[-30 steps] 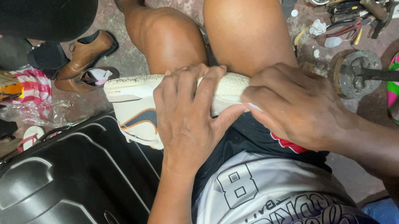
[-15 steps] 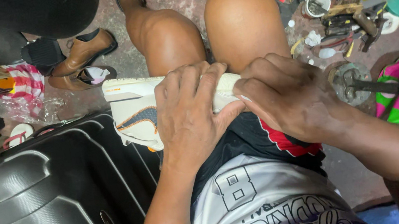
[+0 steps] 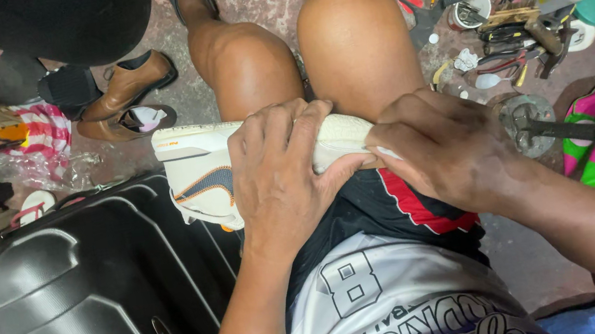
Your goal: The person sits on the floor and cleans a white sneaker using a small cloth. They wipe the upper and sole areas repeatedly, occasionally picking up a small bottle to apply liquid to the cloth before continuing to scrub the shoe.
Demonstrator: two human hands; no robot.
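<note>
Across the seated person's bare thighs, in the head view, a white sneaker (image 3: 233,157) lies on its side, its toe toward the black hard-shell suitcase (image 3: 74,302) standing against the left leg. The left hand (image 3: 280,181) lies over the middle of the shoe, fingers wrapped over the sole edge and pressed together, clamping it down on the lap. The right hand (image 3: 444,149) is curled closed at the shoe's heel end, fingertips pinched against the sole; whether a small tool sits in that pinch cannot be told. On the concrete floor near the left knee stands a pair of brown leather shoes (image 3: 126,98). Beside the right knee lies a scatter of pliers and other hand tools (image 3: 514,40), and a hammer (image 3: 583,132) rests near the right forearm.
</note>
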